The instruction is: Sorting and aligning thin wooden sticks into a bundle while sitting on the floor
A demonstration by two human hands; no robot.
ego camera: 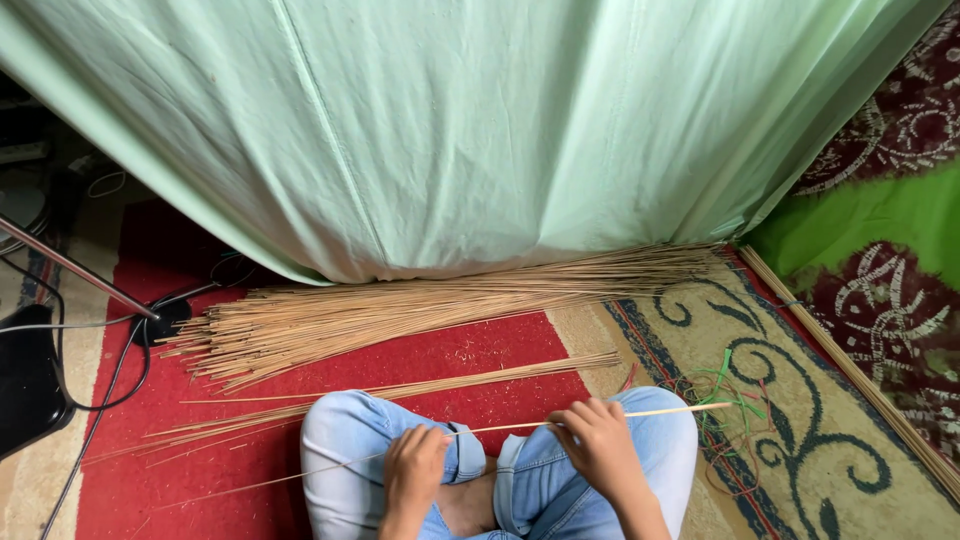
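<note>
One thin pale stick runs across the person's lap, held level above the crossed knees in blue jeans. Both hands are closed on it and sit apart from each other: the left hand pinches it near the left knee, and the right hand grips it further along, fingers curled over the top. Past the right hand the stick's thicker end reaches out over the carpet; past the left hand its thin end trails down and away over the red rug.

Just beyond the knees lies a slim bundle of sticks on the rug, fanned loosely at its near end. Behind that — well apart from the hands — a much larger heap of sticks lies along the foot of a pale green cloth that hangs across the scene. Near the right knee, a tangle of green and red strips rests on the patterned carpet. A long cane lies along the carpet's right edge. At the far left, black cables and a metal rod cross the floor.
</note>
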